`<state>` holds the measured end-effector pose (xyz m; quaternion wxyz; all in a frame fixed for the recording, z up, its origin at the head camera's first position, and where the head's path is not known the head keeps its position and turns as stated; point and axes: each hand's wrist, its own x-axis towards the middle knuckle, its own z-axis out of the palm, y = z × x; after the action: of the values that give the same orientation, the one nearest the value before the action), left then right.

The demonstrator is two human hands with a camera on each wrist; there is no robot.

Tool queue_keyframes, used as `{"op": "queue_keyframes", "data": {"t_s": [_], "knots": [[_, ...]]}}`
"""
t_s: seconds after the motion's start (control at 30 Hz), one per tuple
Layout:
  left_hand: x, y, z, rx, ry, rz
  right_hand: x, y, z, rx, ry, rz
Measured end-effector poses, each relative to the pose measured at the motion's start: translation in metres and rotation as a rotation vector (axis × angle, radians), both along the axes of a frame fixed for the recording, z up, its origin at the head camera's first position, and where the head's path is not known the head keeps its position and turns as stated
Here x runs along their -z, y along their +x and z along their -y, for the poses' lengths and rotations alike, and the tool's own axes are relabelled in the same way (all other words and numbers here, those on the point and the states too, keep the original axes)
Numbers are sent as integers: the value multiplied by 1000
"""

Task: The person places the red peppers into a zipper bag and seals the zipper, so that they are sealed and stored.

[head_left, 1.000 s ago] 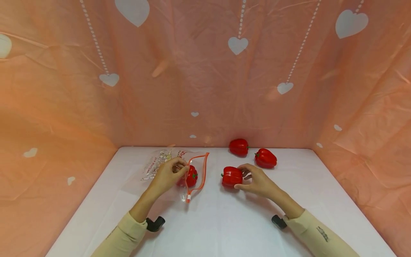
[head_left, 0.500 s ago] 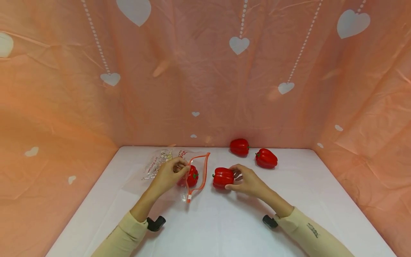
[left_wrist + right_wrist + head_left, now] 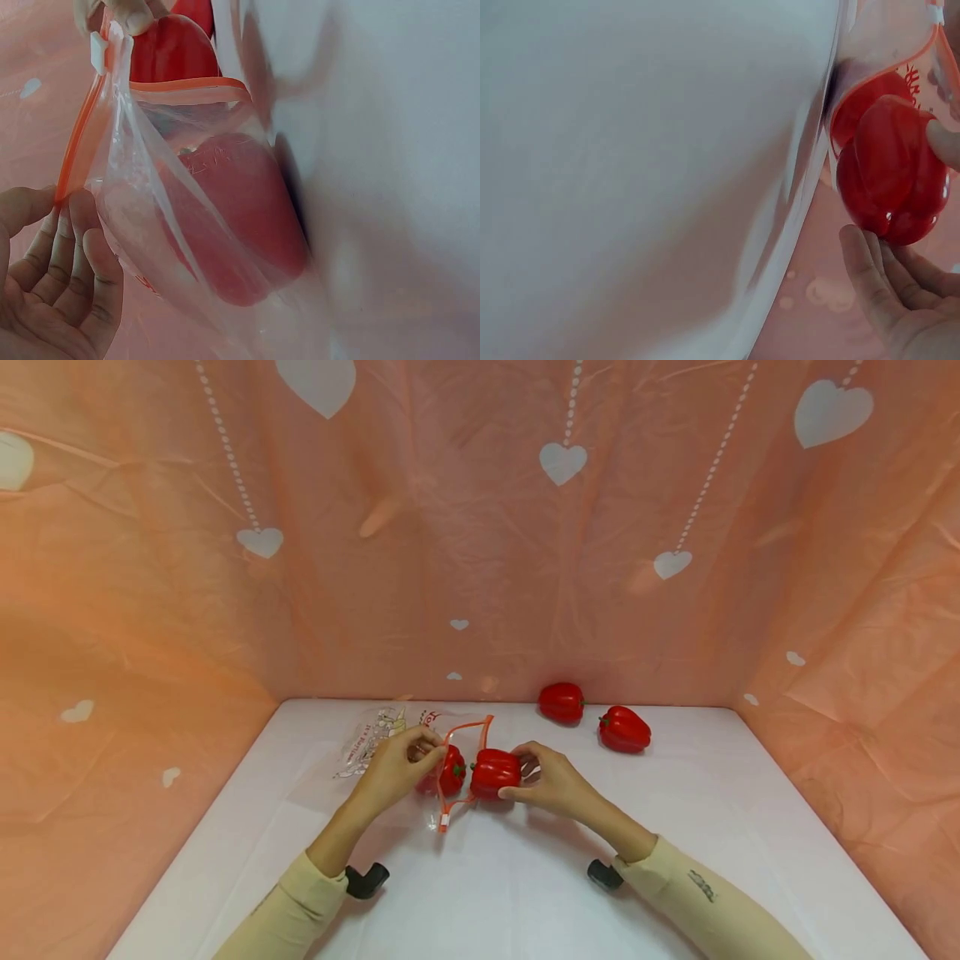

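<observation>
My left hand (image 3: pixel 396 770) pinches the orange-edged rim of a clear printed zip bag (image 3: pixel 142 172), and its mouth stands open toward the right. Inside the bag, near the mouth, lies one red bell pepper (image 3: pixel 232 217). With thumb and fingers my right hand (image 3: pixel 553 783) holds another red bell pepper (image 3: pixel 892 169) by its blunt end. That pepper's green stem points left, into the bag's mouth, close to the pepper inside. A white slider (image 3: pixel 98 52) sits at one end of the orange zip.
Two more red bell peppers (image 3: pixel 561 703) (image 3: pixel 625 729) lie at the back right of the white table (image 3: pixel 510 893). Behind and beside the table hangs an orange cloth (image 3: pixel 495 568) with white hearts. Black wrist mounts (image 3: pixel 367 881) are under both forearms.
My right hand has carried its bell pepper leftward, from beside the bag to the bag's mouth. The left hand keeps its pinch on the rim, almost unmoved.
</observation>
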<state>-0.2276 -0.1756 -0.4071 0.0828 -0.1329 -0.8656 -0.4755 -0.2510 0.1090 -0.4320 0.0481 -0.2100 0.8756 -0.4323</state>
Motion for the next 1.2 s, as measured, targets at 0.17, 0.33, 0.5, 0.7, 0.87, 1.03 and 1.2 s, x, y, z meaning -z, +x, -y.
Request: {"op": "queue_keyframes", "data": {"t_s": [0.17, 0.33, 0.5, 0.7, 0.87, 1.03, 1.2], "knots": [[1, 0, 0, -2, -2, -1, 2, 0, 10, 16, -5, 13], [1, 0, 0, 4, 0, -4, 4, -1, 17, 39, 23, 21], [1, 0, -1, 1, -8, -5, 7, -1, 22, 65, 23, 64], [1, 1, -2, -5, -10, -5, 9, -1, 29, 62, -48, 106], [0, 1, -2, 5, -9, -4, 8, 0, 34, 49, -96, 163], [0, 1, -2, 9, -3, 0, 8, -1, 38, 23, -80, 163], [0, 2, -2, 1, -8, 0, 8, -1, 43, 11, -101, 151]]}}
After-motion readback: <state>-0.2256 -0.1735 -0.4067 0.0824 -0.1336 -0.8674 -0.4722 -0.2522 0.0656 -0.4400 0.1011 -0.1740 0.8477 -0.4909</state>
